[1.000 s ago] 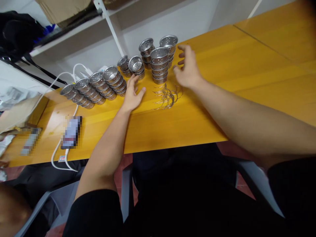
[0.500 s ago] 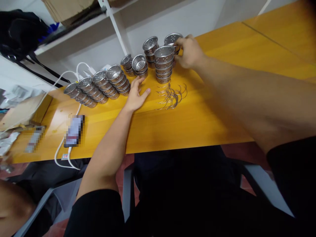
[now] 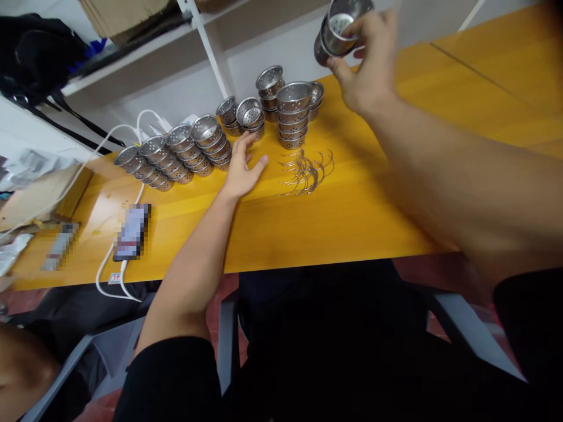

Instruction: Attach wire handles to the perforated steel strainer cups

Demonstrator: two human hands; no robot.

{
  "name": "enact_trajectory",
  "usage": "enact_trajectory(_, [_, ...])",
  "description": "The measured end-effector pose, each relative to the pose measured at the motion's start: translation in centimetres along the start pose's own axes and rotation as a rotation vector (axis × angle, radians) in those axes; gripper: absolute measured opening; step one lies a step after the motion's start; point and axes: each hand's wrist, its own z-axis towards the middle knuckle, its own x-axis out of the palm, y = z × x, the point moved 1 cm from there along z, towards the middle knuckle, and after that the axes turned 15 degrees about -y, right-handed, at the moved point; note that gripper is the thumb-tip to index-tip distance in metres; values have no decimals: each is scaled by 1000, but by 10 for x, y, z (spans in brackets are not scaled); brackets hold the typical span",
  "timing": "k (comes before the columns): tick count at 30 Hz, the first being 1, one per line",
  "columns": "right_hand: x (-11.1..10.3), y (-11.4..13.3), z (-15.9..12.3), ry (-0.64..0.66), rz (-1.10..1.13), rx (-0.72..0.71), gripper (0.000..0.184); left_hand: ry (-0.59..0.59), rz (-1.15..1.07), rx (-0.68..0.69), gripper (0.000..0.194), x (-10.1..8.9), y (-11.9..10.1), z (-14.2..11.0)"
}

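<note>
My right hand [image 3: 373,70] is raised above the back of the table, its fingers and thumb gripping steel strainer baskets [image 3: 341,29] nested together and tilted. Part of them is hidden behind my fingers. Below stands a tall stack of strainer baskets [image 3: 294,114], with shorter stacks behind it. My left hand [image 3: 241,167] lies on the tabletop with thumb and fingers apart, holding nothing. Its fingertips are close to a small stack of baskets [image 3: 250,117]. Thin curved wire handles [image 3: 308,173] lie in a loose pile to the right of this hand.
Leaning stacks of strainer baskets [image 3: 176,155] line the left of the wooden table [image 3: 352,217]. A phone [image 3: 132,231] with white cables lies nearer its edge. Behind runs a white shelf [image 3: 132,58]. Another person's bare limb [image 3: 26,357] shows at lower left.
My right hand has lifted nested strainer baskets from the rear right stack, up and to the right. Shorter baskets are left standing there. My left hand has stayed in place.
</note>
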Motion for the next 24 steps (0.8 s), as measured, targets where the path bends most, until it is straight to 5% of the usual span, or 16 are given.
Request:
enact_trajectory(4, [-35, 16, -22, -78, 211, -298, 41, -61, -17, 146, 92, 3, -21, 0])
enact_trajectory(8, [-47, 34, -61, 209, 378, -461, 32, -84, -64, 246, 97, 7, -50, 2])
enact_trajectory(14, [-21, 43, -106, 545, 514, -465, 21, -34, -19, 369, 106, 6, -63, 5])
enact_trajectory(24, [-3, 31, -120, 519, 620, -329, 29, 23, 33, 340, 99, 8, -54, 2])
